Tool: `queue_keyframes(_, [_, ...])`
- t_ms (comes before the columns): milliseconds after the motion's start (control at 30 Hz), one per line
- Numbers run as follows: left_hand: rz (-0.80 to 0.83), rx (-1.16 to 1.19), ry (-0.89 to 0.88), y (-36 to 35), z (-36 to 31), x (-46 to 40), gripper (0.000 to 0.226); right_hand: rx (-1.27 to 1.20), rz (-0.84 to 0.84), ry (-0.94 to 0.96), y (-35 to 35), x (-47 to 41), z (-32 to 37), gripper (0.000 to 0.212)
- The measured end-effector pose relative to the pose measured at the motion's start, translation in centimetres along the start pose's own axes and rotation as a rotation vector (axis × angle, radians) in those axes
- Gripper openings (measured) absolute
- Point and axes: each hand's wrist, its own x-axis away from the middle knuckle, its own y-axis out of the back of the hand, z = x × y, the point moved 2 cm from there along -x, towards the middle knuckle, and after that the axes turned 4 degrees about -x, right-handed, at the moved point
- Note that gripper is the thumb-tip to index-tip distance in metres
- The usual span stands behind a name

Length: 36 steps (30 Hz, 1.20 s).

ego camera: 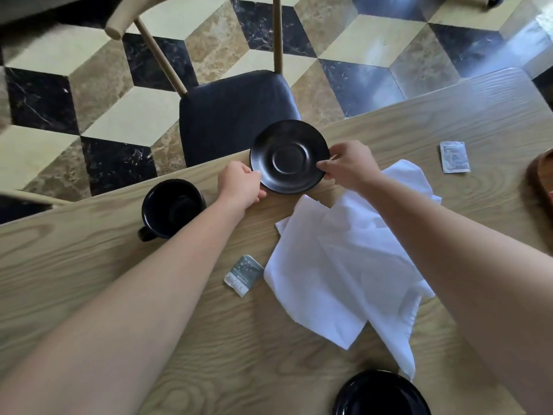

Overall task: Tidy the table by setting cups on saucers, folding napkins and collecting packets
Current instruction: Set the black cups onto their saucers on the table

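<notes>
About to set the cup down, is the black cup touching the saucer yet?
Apart. The head view shows bare table and the left hand between the cup and the saucer.

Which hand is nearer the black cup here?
Left. The left hand grips the near-left rim of the black saucer, just right of the black cup. The right hand holds the saucer's opposite rim, farther from the cup.

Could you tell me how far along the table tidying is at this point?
Nothing looks finished yet. In hand: both hands, left and right, hold the black saucer by its rim at the table edge. Left: the black cup stands beside it on the table, the white napkin lies rumpled, and two packets lie loose.
</notes>
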Motion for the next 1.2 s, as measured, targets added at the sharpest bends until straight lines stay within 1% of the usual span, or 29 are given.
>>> queue_keyframes(167, [0.006, 0.019, 0.025, 0.6, 1.0, 0.5, 0.006, 0.051, 0.016, -0.013, -1.3, 0.7, -0.1, 0.015])
queue_keyframes(333, [0.016, 0.055, 0.035, 0.4, 0.8, 1.3, 0.009, 0.068, 0.016, -0.080, -1.1, 1.1, -0.3, 0.026])
queue_keyframes(400, [0.053, 0.077, 0.062, 0.7, 0.6, 2.1, 0.024, 0.090, 0.009, -0.091, -0.8, 1.7, 0.0, 0.033])
queue_keyframes(467, [0.077, 0.097, 0.078, 1.4, 0.4, 3.4, 0.039, 0.018, -0.026, -0.085, -0.3, 2.9, 0.4, 0.038])
queue_keyframes(500, [0.055, 0.063, 0.049, 1.9, 0.2, 4.5, 0.041, -0.046, -0.067, -0.071, 0.2, 4.1, 0.5, 0.036])
queue_keyframes(567, [-0.059, -0.021, -0.100, 2.4, -0.1, 7.6, 0.040, -0.165, -0.191, 0.001, 1.7, 7.9, 0.1, 0.026])
queue_keyframes(600, [-0.105, 0.004, -0.187, 2.3, -0.1, 9.8, 0.037, -0.229, -0.254, 0.025, 2.4, 10.2, -0.7, 0.021])
queue_keyframes(633, [-0.104, 0.073, -0.249, 1.7, 0.0, 12.4, 0.033, -0.300, -0.307, 0.021, 3.0, 12.8, -1.9, 0.016])
queue_keyframes(700, [0.018, 0.216, -0.291, -0.6, 0.7, 17.8, 0.025, -0.433, -0.369, -0.069, 3.5, 18.2, -4.9, 0.011])
queue_keyframes(800, [0.262, 0.333, -0.259, -5.6, 2.6, 25.4, 0.019, -0.574, -0.425, -0.257, 2.8, 24.8, -9.5, 0.010])
queue_keyframes(900, [0.430, 0.333, -0.165, -10.2, 5.0, 31.0, 0.023, -0.686, -0.495, -0.349, 2.0, 29.5, -13.0, 0.009])
queue_keyframes(967, [0.515, 0.305, -0.120, -12.7, 6.1, 33.7, 0.021, -0.797, -0.538, -0.419, 1.9, 31.5, -15.4, 0.008])
queue_keyframes(1067, [0.615, 0.279, -0.094, -16.2, 5.5, 35.9, 0.016, -1.014, -0.627, -0.589, 3.1, 32.6, -19.0, 0.006])
queue_keyframes(1100, [0.628, 0.273, -0.102, -17.5, 4.7, 36.1, 0.014, -1.099, -0.664, -0.643, 4.0, 32.4, -20.0, 0.010])
queue_keyframes(1133, [0.623, 0.259, -0.113, -18.8, 3.5, 36.0, 0.012, -1.170, -0.701, -0.684, 5.1, 32.0, -21.0, 0.019])
queue_keyframes(1167, [0.599, 0.239, -0.118, -20.1, 2.1, 35.5, 0.014, -1.212, -0.726, -0.713, 6.2, 31.5, -21.9, 0.031])
queue_keyframes(1200, [0.567, 0.216, -0.119, -21.4, 0.5, 34.7, 0.022, -1.225, -0.738, -0.728, 7.4, 30.9, -22.8, 0.042])
